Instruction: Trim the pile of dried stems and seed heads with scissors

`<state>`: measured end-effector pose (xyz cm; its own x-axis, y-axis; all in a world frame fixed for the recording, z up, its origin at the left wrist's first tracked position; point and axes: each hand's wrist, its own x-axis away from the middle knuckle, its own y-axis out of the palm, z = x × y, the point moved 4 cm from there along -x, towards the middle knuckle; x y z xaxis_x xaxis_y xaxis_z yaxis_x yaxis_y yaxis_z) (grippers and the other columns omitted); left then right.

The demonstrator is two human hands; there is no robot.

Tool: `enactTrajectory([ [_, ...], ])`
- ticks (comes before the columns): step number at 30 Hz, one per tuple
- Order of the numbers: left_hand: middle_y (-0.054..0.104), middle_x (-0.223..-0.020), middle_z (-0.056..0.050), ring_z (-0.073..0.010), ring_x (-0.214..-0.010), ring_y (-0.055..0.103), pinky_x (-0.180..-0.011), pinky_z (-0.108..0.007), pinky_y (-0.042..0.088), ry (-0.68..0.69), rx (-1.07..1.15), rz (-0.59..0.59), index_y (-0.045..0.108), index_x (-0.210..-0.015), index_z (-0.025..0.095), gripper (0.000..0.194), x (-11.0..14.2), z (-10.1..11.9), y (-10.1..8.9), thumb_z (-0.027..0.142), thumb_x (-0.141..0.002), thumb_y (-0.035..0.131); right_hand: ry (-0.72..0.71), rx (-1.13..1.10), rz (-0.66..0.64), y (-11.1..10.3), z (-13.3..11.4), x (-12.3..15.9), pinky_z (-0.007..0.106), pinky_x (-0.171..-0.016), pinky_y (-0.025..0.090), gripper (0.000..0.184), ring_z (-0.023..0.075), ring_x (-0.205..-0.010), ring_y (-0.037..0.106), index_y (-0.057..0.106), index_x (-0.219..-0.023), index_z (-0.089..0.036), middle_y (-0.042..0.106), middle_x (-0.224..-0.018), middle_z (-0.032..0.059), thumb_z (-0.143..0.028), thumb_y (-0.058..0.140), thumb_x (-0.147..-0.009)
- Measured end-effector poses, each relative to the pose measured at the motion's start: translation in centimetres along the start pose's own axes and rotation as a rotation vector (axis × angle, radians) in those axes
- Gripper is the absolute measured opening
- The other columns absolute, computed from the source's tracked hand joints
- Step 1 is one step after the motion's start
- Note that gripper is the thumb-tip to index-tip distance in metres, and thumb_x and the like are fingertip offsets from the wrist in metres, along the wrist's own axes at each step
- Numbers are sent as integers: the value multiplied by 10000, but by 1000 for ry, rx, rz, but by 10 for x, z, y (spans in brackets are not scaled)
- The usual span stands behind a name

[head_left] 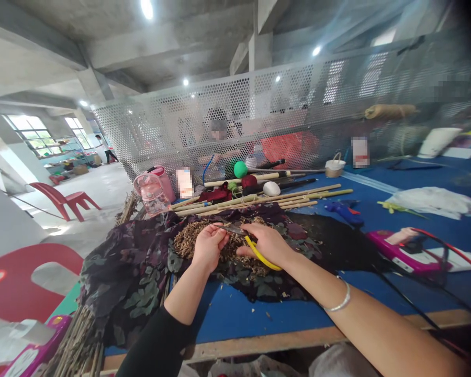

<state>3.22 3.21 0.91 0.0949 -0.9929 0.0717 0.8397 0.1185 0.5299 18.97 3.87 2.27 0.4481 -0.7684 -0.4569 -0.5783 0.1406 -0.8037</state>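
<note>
My right hand [269,242] is closed on a pair of scissors with yellow handles [259,254], the dark blades pointing left. Close to the blade tips, my left hand [209,246] has thumb and fingers pinched together; whatever is between them is too small to make out. Both hands are over a heap of short, dry brown plant pieces [186,241]. Under the heap spreads a dark flower-patterned cloth [135,272].
Wooden sticks [310,198], a green ball [240,169] and a white ball [271,188] lie behind the cloth on the blue table [227,319]. A blue glue gun [343,212] and a magenta power box [404,256] are right. Bundled stalks [76,340] stand left.
</note>
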Motion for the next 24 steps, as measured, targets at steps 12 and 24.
enactTrajectory([
  [12,611,-608,6,-88,-571,602,-515,-159,465,11,-90,40,571,-771,137,277,-1,3,-5,143,-563,753,24,20,-35,-3,-4,0,268,-718,446,398,209,-849,628,613,-987,-209,677,-907,75,-518,593,-738],
  [24,578,-640,21,-36,-564,559,-589,-138,490,-8,7,13,569,-666,119,193,-1,0,-3,109,-584,744,36,45,-58,1,1,1,232,-590,394,305,188,-696,635,608,-870,-222,682,-751,40,-499,493,-814],
])
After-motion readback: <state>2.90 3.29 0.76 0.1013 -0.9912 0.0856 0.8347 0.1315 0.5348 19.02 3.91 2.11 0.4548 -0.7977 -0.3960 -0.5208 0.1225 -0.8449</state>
